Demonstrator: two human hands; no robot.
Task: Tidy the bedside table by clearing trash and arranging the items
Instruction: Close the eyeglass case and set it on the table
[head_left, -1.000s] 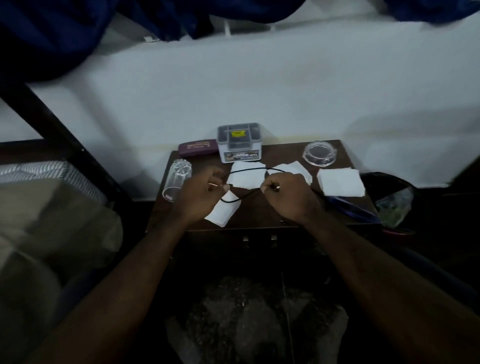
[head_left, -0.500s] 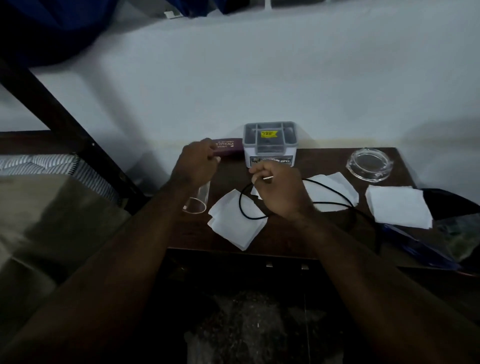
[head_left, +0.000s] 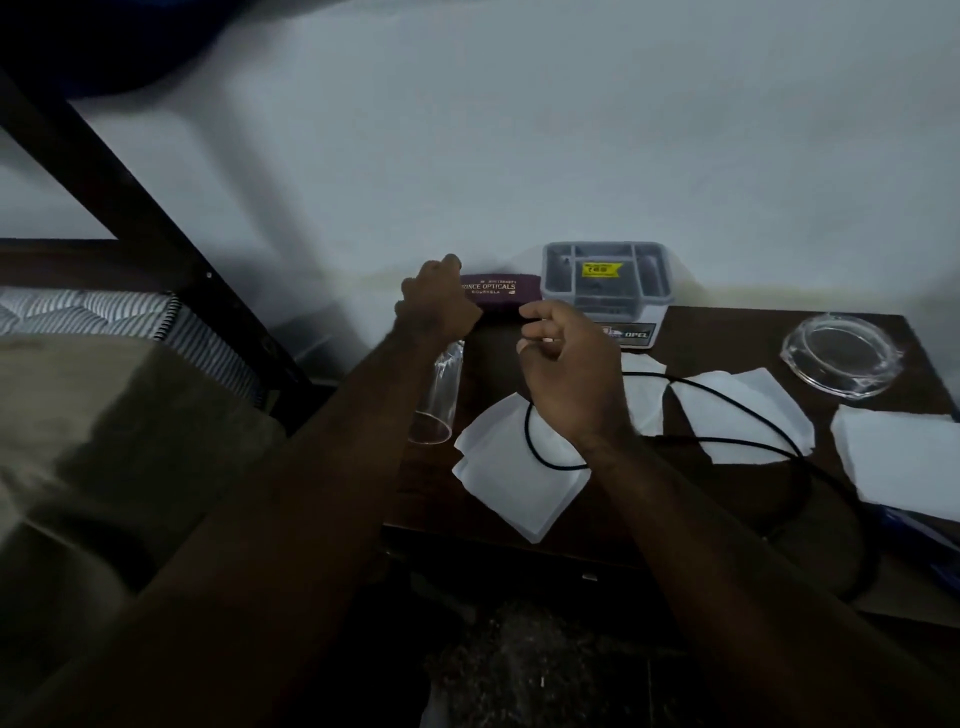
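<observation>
Spectacle case (head_left: 501, 296) lies crosswise along the bedside table's (head_left: 727, 332) back edge. The left hand (head_left: 439, 304) grips its left end. The right hand (head_left: 571, 379), nearer the body, curls above the black cable (head_left: 529, 436), whether pinching it cannot be told.

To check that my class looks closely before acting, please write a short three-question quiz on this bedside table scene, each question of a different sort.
1. True or false: the drinking glass stands upright on the bedside table.
2. Which thing does the left hand grip? A) ashtray B) spectacle case C) organiser box
3. Fill the gap: the fingers of the right hand pinch the end of the black ____.

Key
1. False: it lies on its side.
2. B
3. cable
</observation>
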